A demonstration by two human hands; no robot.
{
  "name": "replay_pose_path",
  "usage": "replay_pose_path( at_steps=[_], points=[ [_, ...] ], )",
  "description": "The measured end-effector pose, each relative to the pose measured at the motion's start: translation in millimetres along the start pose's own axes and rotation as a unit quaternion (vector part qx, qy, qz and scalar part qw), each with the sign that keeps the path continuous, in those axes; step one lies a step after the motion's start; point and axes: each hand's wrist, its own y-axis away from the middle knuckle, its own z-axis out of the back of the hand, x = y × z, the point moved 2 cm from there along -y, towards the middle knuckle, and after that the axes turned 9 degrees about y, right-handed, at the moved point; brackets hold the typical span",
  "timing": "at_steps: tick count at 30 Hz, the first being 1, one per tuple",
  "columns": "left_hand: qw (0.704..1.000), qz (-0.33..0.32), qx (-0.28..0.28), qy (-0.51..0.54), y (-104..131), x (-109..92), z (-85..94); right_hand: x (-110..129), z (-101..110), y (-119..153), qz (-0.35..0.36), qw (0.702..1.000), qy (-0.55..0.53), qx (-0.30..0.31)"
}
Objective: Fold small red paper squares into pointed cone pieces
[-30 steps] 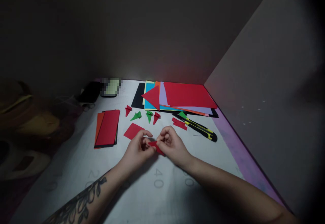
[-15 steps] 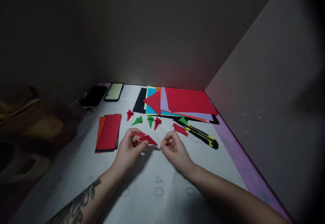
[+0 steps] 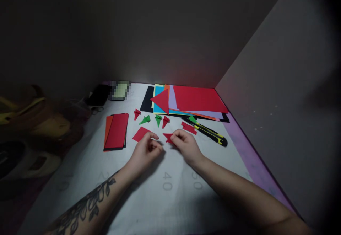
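Note:
A small folded piece of red paper (image 3: 167, 137) is pinched between the thumb and fingers of my right hand (image 3: 186, 146). Its pointed end sticks out to the left; the rest is hidden by my fingertips. My left hand (image 3: 148, 151) hovers close by with its fingers curved and apart, holding nothing. Just behind the left hand lies a flat red paper square (image 3: 141, 134), partly covered by the fingers. Beyond both hands stand small folded shapes: a red one (image 3: 136, 114), a green one (image 3: 145, 119), another green one (image 3: 158, 120) and another red one (image 3: 165, 122).
A box cutter (image 3: 211, 134) lies at the right beside red paper strips (image 3: 189, 128). Coloured sheets (image 3: 199, 98) are piled at the back, with a red triangle (image 3: 162, 101) on top. Cut rectangles (image 3: 116, 131) are stacked at the left. Walls rise behind and to the right.
The folded red paper has passed from my left hand to my right. My left hand has opened and moved slightly right, uncovering the red square on the table.

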Motion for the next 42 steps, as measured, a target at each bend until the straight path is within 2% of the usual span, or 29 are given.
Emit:
replay_pose_path(
  at_steps=[4,9,12,15,17,20,23,28,33,36,38,42],
  points=[
    [0.999,-0.025,-0.043,0.007,-1,-6,2.5,-1,-3,2,-0.009,0.998,0.022,0.055],
    [0.999,-0.003,-0.031,-0.021,-2,-4,4.4,-1,-7,5,0.019,0.995,0.054,0.078],
    [0.998,-0.014,-0.052,-0.021,-1,-5,6.9,2,-5,8,0.103,0.988,0.088,0.074],
    [0.998,-0.003,-0.067,-0.016,0,-7,7.2,5,-4,12,0.207,0.963,0.154,0.074],
    [0.998,0.008,-0.066,-0.023,1,-8,6.0,4,-2,12,0.225,0.958,0.166,0.058],
    [0.997,0.018,-0.065,-0.035,2,-8,4.4,-4,0,8,0.179,0.974,0.136,0.018],
    [0.997,0.023,-0.063,-0.039,2,-7,4.3,-11,1,3,0.115,0.989,0.091,0.005],
    [0.996,0.013,-0.057,-0.066,2,-7,3.6,-9,1,2,0.106,0.989,0.099,0.004],
    [0.991,-0.018,-0.021,-0.128,5,-8,-1.7,-6,-1,3,0.067,0.995,0.076,0.021],
    [0.987,-0.021,-0.011,-0.158,4,-7,-1.6,-7,-2,3,0.032,0.998,0.0,0.049],
    [0.988,-0.008,-0.034,-0.151,3,-6,1.5,-9,-3,1,-0.012,0.995,-0.085,0.055],
    [0.99,0.008,-0.077,-0.121,1,-6,7.5,-11,-4,-2,-0.123,0.962,-0.234,0.07]
  ],
)
